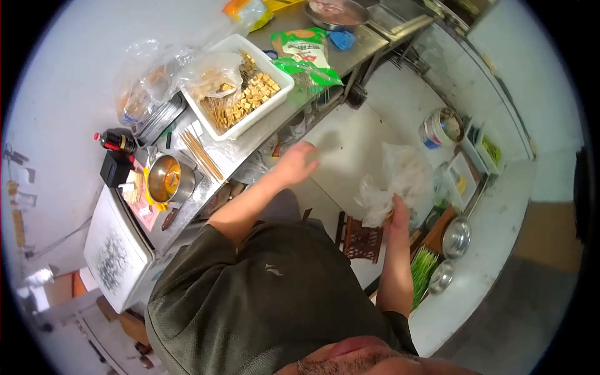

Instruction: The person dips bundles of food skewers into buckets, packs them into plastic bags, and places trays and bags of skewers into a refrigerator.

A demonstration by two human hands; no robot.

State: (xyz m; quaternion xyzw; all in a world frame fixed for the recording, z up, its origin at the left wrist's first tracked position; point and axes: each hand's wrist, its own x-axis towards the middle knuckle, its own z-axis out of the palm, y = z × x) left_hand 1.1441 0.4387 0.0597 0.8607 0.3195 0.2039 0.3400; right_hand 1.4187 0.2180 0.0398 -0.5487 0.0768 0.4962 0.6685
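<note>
My left hand [296, 165] is in mid-air beside the metal worktable's edge, with nothing visible in it. Its thumb stands a little apart from the loosely bent fingers. My right hand [398, 215] is closed on a crumpled clear plastic bag [406, 172], which spreads out above the floor beyond the fingers. What the bag contains, if anything, I cannot make out. Nearest my left hand on the table is a white plastic tub [232, 132] with skewered tofu cubes [257, 94] and another plastic bag [215, 72] inside.
The metal worktable [240, 147] bears bare skewers [201, 155], a steel pot [170, 178], a knife [169, 219] and a green-and-white packet [304, 49]. A brown stool [362, 240] stands by my legs. To the right are a bucket [431, 132], green vegetables [424, 270] and metal ladles [457, 237].
</note>
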